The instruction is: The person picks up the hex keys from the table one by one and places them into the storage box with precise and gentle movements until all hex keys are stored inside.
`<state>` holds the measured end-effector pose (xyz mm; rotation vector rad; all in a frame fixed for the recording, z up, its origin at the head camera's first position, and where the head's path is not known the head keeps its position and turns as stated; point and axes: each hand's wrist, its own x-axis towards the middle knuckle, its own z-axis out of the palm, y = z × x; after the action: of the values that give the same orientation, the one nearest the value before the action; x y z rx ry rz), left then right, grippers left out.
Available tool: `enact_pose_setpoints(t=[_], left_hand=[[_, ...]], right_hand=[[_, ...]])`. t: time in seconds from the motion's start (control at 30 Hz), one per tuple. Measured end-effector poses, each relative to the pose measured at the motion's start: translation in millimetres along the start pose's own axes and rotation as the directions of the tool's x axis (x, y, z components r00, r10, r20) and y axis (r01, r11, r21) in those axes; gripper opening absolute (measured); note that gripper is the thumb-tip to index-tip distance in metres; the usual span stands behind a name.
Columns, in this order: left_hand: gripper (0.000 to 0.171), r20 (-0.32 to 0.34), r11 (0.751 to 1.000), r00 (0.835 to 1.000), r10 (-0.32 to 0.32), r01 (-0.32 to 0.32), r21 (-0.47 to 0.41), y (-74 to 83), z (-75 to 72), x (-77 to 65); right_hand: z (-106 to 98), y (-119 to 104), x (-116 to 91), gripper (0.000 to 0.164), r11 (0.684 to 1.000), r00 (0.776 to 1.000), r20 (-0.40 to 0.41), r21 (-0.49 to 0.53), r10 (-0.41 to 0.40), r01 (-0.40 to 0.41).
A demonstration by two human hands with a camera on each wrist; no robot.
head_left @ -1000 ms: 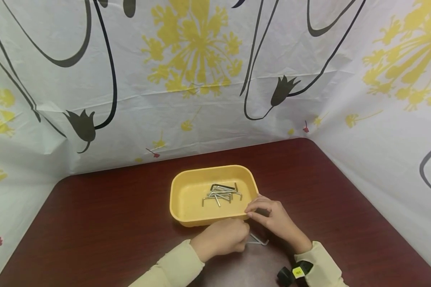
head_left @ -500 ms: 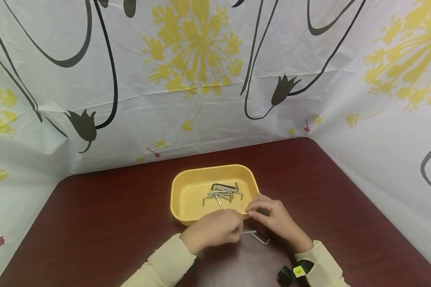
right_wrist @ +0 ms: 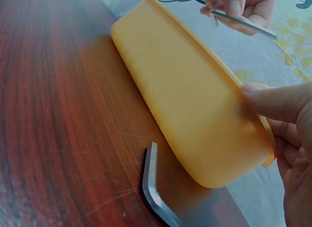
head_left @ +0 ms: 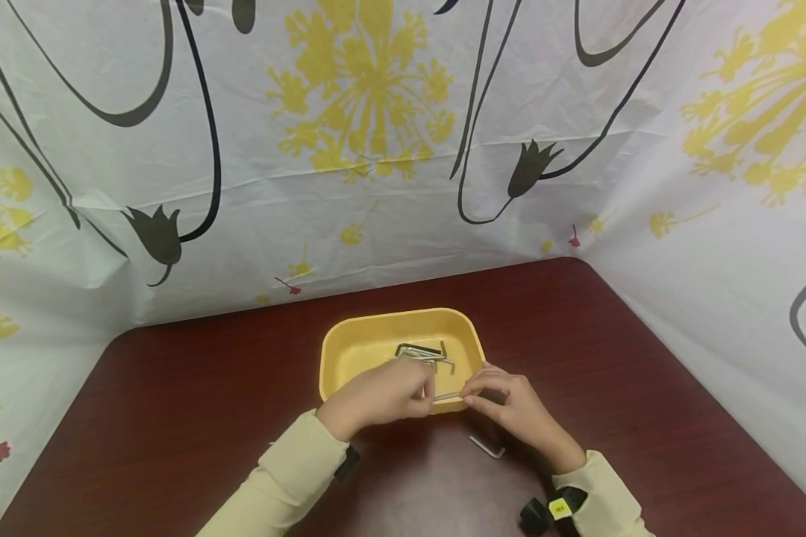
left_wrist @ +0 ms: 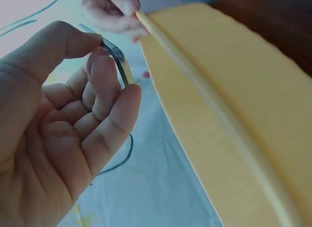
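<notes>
In the head view my left hand (head_left: 383, 397) is over the front of a yellow plastic bin (head_left: 330, 356). Its thumb and fingertips pinch a silver hex key (left_wrist: 118, 57), whose long arm points toward my right hand in the head view. My right hand (head_left: 510, 409) grips the bin's front right rim, the thumb against the outer wall in the right wrist view. Inside the bin lies a pile of hex keys (head_left: 422, 353), mostly silver with a black one, partly hidden by my left hand. Another silver hex key (right_wrist: 152, 180) lies on the table before the bin.
The dark red-brown wooden table (head_left: 195, 403) carries the bin near its middle. A white sheet (head_left: 389, 239) with yellow and grey flower prints hangs behind and along both sides. A black wrist strap (head_left: 567, 501) with a yellow tag circles my right wrist.
My left hand has lifted a hex key from the table before the bin and moved it up and left, over the bin's front rim. The right hand stays at the rim.
</notes>
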<state>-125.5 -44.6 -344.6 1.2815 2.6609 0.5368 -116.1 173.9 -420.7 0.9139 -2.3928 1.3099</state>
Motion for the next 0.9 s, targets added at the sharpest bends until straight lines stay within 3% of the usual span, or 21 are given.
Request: enact_pose_setpoints(t=[0.17,0.37,0.67,0.77,0.9], left_hand=[[0.022,0.005,1.0,1.0,-0.017,0.017,-0.023,-11.5,-4.4,3.6],[0.019,0.025,0.995,0.998,-0.051,0.053,-0.08,-27.2,-9.3,7.0],[0.023,0.069,0.992,0.995,-0.07,0.076,-0.098,-46.2,-16.3,11.8],[0.021,0.067,0.994,0.995,-0.07,0.075,-0.082,-50.8,-17.7,15.0],[0.029,0.051,0.998,0.998,-0.023,0.026,-0.057,-55.4,-20.1,19.6]], right_hand=[[-5.1,-14.3,2.4,0.014,0.999,1.0,0.007,-0.011,0.031,-0.03],[-4.6,-14.7,2.5,0.014,1.0,1.0,-0.003,0.006,0.015,-0.015],[-4.2,-14.1,2.2,0.013,1.0,1.0,0.0,0.02,0.021,-0.021],[-4.4,-14.1,2.2,0.013,1.0,1.0,-0.005,0.021,0.021,-0.021],[-4.8,-14.4,2.4,0.013,1.0,1.0,-0.006,0.022,0.018,-0.017]])
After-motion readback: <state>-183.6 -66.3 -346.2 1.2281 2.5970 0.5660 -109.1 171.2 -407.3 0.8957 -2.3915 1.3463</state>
